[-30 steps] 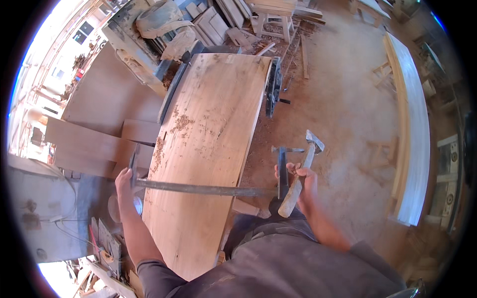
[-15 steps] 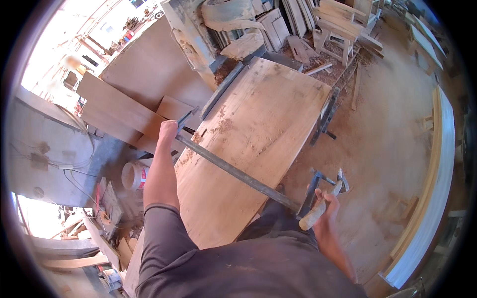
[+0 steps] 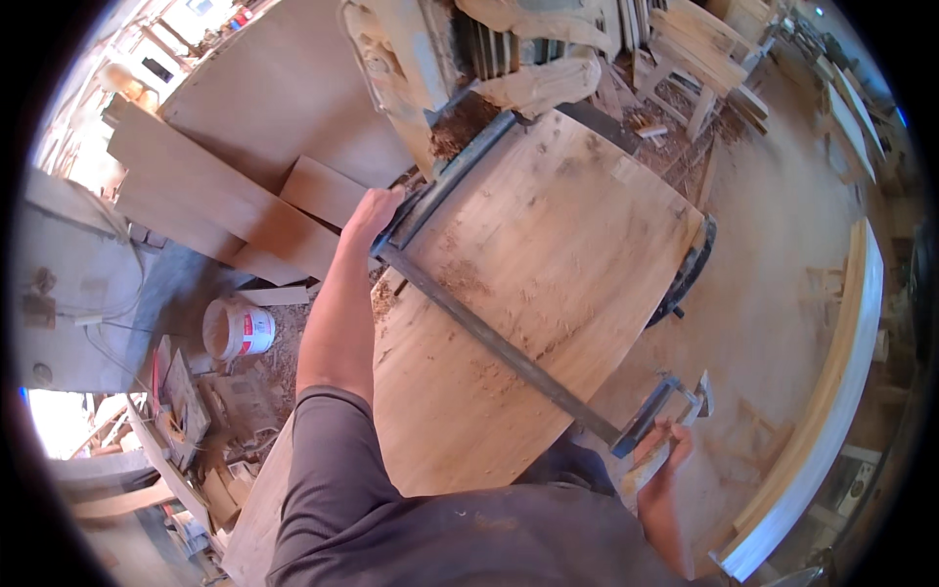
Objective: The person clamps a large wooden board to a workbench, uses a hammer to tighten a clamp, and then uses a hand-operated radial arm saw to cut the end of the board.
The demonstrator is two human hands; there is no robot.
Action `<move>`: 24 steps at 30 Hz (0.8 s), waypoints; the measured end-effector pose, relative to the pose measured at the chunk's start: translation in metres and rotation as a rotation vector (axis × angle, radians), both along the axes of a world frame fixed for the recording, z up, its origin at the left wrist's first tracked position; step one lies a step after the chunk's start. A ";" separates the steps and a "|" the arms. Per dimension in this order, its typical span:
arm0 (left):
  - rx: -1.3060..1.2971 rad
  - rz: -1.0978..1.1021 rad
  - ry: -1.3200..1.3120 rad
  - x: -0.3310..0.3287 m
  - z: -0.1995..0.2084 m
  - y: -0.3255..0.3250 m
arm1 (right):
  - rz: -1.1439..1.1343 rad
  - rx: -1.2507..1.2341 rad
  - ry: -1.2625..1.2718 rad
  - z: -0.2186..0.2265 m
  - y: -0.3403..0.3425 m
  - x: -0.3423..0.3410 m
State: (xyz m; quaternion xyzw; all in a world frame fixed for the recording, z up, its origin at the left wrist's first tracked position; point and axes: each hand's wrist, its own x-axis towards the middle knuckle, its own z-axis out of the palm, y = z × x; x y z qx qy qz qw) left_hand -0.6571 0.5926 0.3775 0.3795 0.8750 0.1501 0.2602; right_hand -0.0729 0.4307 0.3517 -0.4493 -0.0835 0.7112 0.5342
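A long metal bar clamp (image 3: 504, 354) lies crosswise over a broad wooden panel (image 3: 548, 235). At its left end, by the panel's left edge, my left hand (image 3: 374, 213) is closed round the jaw. Past the panel's right edge, my right hand (image 3: 667, 448) is closed on a hammer (image 3: 696, 401) with a pale wooden handle. Its fingers also lie against the clamp's right-end jaw (image 3: 646, 419); whether they grip it too I cannot tell. Wood shavings (image 3: 460, 279) are scattered over the panel.
A second clamp (image 3: 460, 176) spans the panel's far end, its screw end (image 3: 685, 279) jutting out right. A white bucket (image 3: 238, 329) and scrap wood stand left. Boards (image 3: 196, 176) lean behind. A long stack of planks (image 3: 822, 421) runs along the right.
The bar clamp has shifted farther along the panel, its left jaw now close to the second clamp. Both my hands have moved with it, the right still holding the hammer. The view has shifted too.
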 end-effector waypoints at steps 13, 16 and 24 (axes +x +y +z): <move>-0.012 -0.232 0.236 -0.074 -0.119 0.014 | 0.060 -0.317 -0.304 0.003 0.016 -0.007; -0.085 -0.118 0.010 -0.078 -0.101 0.008 | -0.036 -0.413 -0.122 0.013 0.027 -0.015; -0.074 0.041 -0.104 -0.062 -0.100 0.036 | -0.227 -0.416 -0.147 0.080 -0.003 0.017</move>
